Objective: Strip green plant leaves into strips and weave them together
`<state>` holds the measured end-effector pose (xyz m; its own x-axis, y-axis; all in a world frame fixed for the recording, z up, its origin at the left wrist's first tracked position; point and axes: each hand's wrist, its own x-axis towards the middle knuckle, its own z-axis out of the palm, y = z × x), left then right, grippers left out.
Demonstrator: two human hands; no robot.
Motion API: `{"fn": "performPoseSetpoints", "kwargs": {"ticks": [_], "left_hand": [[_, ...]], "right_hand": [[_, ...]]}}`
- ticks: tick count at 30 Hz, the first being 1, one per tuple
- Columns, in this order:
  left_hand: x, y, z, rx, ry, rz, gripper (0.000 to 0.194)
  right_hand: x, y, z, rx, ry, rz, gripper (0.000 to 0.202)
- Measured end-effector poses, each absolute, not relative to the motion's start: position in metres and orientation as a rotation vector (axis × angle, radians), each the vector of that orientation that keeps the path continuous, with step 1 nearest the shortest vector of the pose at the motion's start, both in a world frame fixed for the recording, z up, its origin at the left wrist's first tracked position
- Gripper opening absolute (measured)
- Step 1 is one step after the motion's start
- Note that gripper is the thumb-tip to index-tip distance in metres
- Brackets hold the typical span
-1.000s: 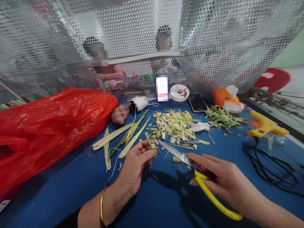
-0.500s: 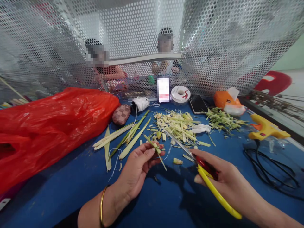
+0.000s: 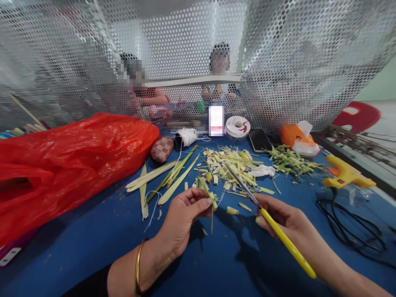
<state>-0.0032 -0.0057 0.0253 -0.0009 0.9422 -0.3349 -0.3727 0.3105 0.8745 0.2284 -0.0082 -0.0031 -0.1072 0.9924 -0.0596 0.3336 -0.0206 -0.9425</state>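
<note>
Between thumb and fingers, my left hand (image 3: 188,212) pinches a small folded piece of green leaf strip (image 3: 211,198), with a thin end hanging down. My right hand (image 3: 284,218) grips a pair of scissors (image 3: 272,225) with yellow handles, blades pointing up and left over the cuttings. The blades look closed together and stand apart from the leaf piece. Beyond both hands lies a heap of pale green cuttings (image 3: 235,163). Long leaf strips (image 3: 179,179) with loose white thread lie left of the heap. A short cut stub (image 3: 232,210) rests between the hands.
A red plastic bag (image 3: 77,165) covers the left side of the blue table (image 3: 93,251). At the back stand a thread spool (image 3: 186,137), a ribbon roll (image 3: 237,127) and phones. A yellow glue gun (image 3: 348,173) and its black cable (image 3: 349,227) lie right. Two people sit behind the perforated sheet.
The leaf piece has turned in my left hand, its thin end now hanging straight down. My right hand has rotated the scissors so the handles appear edge-on. The view has shifted slightly.
</note>
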Motion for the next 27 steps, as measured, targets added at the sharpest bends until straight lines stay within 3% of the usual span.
{"fn": "performPoseSetpoints", "kwargs": {"ticks": [8,11,19,27], "left_hand": [[-0.003,-0.005,0.016,0.581,1.021,1.130,0.018],[-0.002,-0.007,0.017,0.570,0.990,1.129,0.015],[0.012,-0.021,0.024,0.583,0.929,1.132,0.015],[0.030,-0.036,0.030,0.442,0.906,1.198,0.012]], "right_hand": [[0.240,0.003,0.002,-1.682,-2.152,0.257,0.047],[0.240,0.006,0.003,-1.805,-2.271,0.064,0.046],[0.247,0.012,0.001,-1.724,-2.431,-0.007,0.036],[0.251,0.011,0.007,-1.493,-2.303,0.181,0.023]]}}
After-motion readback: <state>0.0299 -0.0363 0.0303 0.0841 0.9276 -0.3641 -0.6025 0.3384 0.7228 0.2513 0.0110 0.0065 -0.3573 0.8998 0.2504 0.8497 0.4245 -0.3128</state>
